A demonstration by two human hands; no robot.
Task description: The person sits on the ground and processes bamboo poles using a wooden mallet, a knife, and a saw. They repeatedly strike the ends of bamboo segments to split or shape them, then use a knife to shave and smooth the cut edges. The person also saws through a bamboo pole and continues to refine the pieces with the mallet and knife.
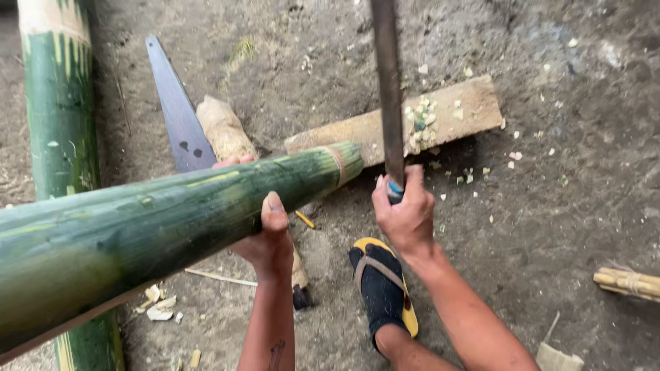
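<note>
My left hand (265,237) grips a thick green bamboo pole (158,216) from below, thumb over its near side. The pole slants from the lower left up to its cut end, which rests near a wooden plank (454,113). My right hand (405,209) is closed on the handle of a long dark blade (388,89) that points straight up, just right of the pole's end. Pale bamboo chips lie on the plank.
A handsaw (175,113) lies on the dirt beside a short log (223,130). A second green bamboo pole (58,103) lies at the left. My sandalled foot (381,285) is planted below my right hand. Split bamboo strips (629,283) lie at the right edge.
</note>
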